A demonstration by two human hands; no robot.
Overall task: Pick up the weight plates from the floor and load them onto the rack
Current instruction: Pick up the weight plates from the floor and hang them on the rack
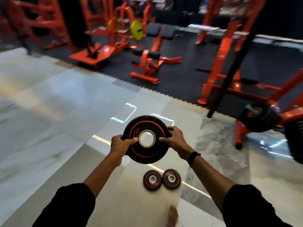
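Observation:
A black weight plate point(146, 153) with a red ring and a steel centre hole hangs in front of me at mid-frame. My left hand point(120, 144) grips its left rim and my right hand point(173, 138) grips its right rim, thumbs on the face. Two smaller black plates lie flat and side by side on the tiled floor below: the left small plate point(152, 179) and the right small plate point(171, 178). An orange rack point(242, 130) stands at the right, with a black plate point(258, 117) loaded on it.
Pale glossy tiles cover the near floor; black rubber matting point(180, 79) starts further back. Orange benches point(147, 64) and machines stand on the matting. A black bar point(229, 71) slants down at the right. My bare foot point(173, 217) is at the bottom edge.

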